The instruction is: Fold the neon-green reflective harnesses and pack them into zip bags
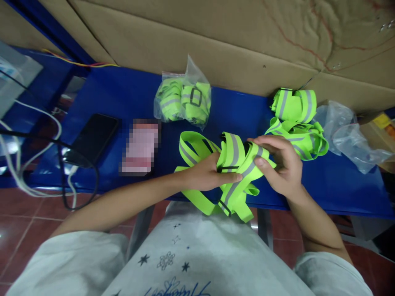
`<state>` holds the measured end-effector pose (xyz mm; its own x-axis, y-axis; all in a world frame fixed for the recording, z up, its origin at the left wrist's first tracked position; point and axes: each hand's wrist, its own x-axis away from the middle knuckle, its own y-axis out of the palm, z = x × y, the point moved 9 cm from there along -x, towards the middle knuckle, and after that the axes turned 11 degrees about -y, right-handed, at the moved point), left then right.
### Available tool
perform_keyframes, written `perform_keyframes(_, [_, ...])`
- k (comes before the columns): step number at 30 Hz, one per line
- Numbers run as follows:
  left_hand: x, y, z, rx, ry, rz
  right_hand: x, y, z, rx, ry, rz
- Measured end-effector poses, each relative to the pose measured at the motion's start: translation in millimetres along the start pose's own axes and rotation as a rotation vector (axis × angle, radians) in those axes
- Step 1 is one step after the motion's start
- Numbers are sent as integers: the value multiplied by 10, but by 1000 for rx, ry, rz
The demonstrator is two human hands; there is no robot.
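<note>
Both my hands grip a neon yellow-green reflective strap (232,150) with a grey stripe, partly folded into layers. My left hand (220,172) is closed on its left side, thumb laid across the front beside a black buckle. On the right, my right hand (279,164) pinches the folded layers between thumb and fingers. Loose loops of the strap spread to the left and hang over the table's front edge, where another black slider shows. Some of my left fingers are hidden behind the folds.
Bagged rolled straps (182,100) lie at the back. More straps (296,123) sit right, beside crumpled clear bags (348,135) and a cardboard box (381,135). Leftward are a black phone (92,137), a blurred-out pink item (140,148) and cables (58,156) on the blue table (240,107).
</note>
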<state>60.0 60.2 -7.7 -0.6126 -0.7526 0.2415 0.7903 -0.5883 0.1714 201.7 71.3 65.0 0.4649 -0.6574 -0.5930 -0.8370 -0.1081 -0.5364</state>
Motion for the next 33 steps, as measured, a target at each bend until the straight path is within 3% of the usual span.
perform_keyframes(3, [-6,-4,9,-51,20,18,0,84,48,43,63,-136])
perform_keyframes(8, [-17,22,43,-70,81,-2,-11,230,-60,81,-93,-366])
perform_keyframes(11, [-29,10,-24,-95,16,7,4,280,-70,86,-102,-421])
perform_keyframes(13, [-46,-13,-106,6,-64,0,15,298,-62,67,-94,-414])
perform_keyframes(17, [-78,12,-317,415,-296,-76,10,200,33,13,-18,-221])
perform_keyframes(19, [-82,30,-337,473,-346,-93,24,183,89,-26,29,-171])
perform_keyframes(22, [-78,51,-252,398,-308,-106,32,195,70,46,-10,-189])
perform_keyframes(27, [-40,112,-59,119,-104,-148,63,208,72,189,-58,-199])
perform_keyframes(30, [-51,57,-85,43,-75,-76,90,262,83,203,-121,-191])
perform_keyframes(33, [-78,-18,-184,-7,-138,20,115,334,100,216,-179,-197])
